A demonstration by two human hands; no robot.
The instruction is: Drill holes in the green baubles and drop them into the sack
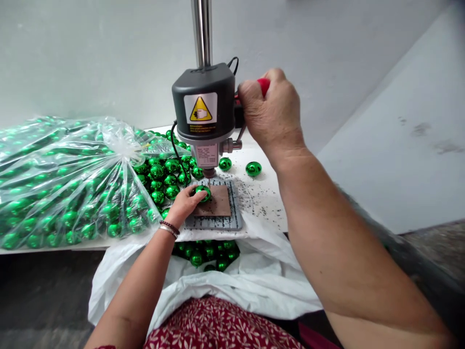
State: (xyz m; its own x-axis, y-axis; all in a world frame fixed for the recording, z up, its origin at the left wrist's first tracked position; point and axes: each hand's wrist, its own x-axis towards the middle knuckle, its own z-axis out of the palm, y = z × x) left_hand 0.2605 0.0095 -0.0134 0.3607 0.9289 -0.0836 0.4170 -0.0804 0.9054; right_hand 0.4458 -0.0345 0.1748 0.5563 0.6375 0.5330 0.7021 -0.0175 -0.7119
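A dark grey drill press point(203, 102) with a yellow warning sticker stands on a steel column. Its thin bit points down at a shiny green ball point(203, 193) over a brown board point(218, 203) on the grey ribbed base point(236, 213). My left hand point(187, 201) has its fingers and thumb closed on this ball, at the left edge of the board. Up at the right of the drill head, my right hand point(272, 109) is wrapped round a lever with a red knob point(263, 86).
Left lies a clear plastic bag point(72, 184) full of green balls, with loose ones beside it. Two balls point(253, 168) rest right of the column, near dark shavings. An open white sack point(254, 286) with green balls hangs at the table's front edge.
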